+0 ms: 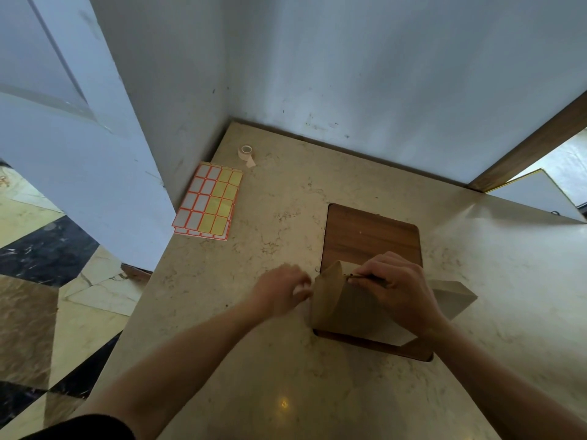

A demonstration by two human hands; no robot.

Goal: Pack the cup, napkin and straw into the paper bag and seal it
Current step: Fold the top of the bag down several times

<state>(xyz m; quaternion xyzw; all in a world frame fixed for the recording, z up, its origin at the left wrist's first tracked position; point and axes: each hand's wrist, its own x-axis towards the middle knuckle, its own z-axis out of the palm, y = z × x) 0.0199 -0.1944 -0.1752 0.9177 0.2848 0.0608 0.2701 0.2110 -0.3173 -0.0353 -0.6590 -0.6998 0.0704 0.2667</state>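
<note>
A brown paper bag (343,303) stands on a dark wooden board (368,236), its top folded over. My right hand (400,290) presses down on the folded top and pinches a thin dark object against it, possibly the straw. My left hand (282,290) is blurred at the bag's left edge, fingers curled against the paper. Another brown paper piece (454,293) shows behind my right hand. The cup and napkin are not visible.
A sheet of red-edged white and yellow labels (208,201) lies at the counter's left edge. A small roll of tape (246,154) sits near the back corner. White walls close the back and left. The counter edge drops to a tiled floor on the left.
</note>
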